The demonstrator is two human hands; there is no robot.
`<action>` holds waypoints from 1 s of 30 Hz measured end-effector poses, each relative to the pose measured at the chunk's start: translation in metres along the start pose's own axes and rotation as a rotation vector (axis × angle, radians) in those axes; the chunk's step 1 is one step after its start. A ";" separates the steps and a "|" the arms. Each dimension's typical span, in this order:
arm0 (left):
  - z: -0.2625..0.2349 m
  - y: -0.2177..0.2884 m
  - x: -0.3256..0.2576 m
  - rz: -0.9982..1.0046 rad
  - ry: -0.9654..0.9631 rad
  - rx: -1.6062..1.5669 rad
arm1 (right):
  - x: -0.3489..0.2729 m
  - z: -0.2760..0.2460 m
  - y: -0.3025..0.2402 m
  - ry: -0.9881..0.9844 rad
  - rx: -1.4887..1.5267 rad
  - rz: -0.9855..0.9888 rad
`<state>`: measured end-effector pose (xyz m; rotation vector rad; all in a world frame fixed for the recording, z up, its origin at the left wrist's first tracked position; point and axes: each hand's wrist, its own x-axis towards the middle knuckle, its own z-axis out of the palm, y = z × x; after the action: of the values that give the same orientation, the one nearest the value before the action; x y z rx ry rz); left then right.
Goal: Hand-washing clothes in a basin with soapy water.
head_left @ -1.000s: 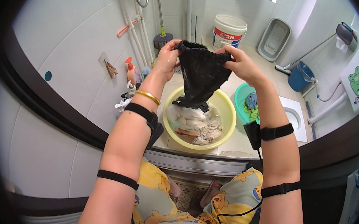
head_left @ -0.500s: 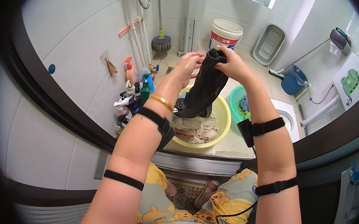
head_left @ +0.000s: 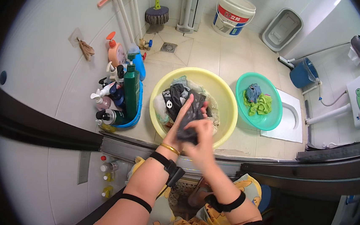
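Observation:
A dark black garment [head_left: 192, 111] is bunched between my two hands above the near part of a yellow basin [head_left: 230, 101]. My left hand [head_left: 183, 116], below a gold bangle, cradles the cloth, with fingers along its sides. From the right, my right hand [head_left: 202, 133] grips the lower end of the cloth; it is slightly smeared by motion. More of the black cloth [head_left: 173, 101], with a white print, lies in the basin on pale wet laundry [head_left: 160, 106]. Whether it is one piece with the held part, I cannot tell.
Right of the yellow basin stands a green basin [head_left: 240, 113] with blue and lime cloths. Several pump bottles [head_left: 131, 87] crowd a blue caddy [head_left: 135, 121] at left. A squat toilet [head_left: 291, 117], white bucket [head_left: 234, 15] and mop [head_left: 156, 15] are farther off. A door track [head_left: 122, 148] runs in front.
Both hands have come down and nearer to me with the black garment, from held up high to low over the basin. The view has tipped downward.

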<state>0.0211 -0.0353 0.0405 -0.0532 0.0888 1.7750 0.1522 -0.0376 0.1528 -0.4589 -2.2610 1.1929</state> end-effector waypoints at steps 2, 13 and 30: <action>-0.048 0.007 0.019 -0.215 -0.282 -0.103 | 0.005 0.018 0.006 -0.019 -0.239 -0.094; -0.021 -0.020 0.020 0.133 0.174 -0.251 | 0.065 0.041 0.101 0.177 -0.229 0.111; 0.028 -0.003 0.016 -0.162 0.451 0.075 | 0.108 -0.025 0.169 0.326 0.741 0.656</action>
<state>0.0212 -0.0168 0.0673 -0.3953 0.4636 1.5699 0.0893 0.1281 0.0564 -1.0271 -1.2714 1.9738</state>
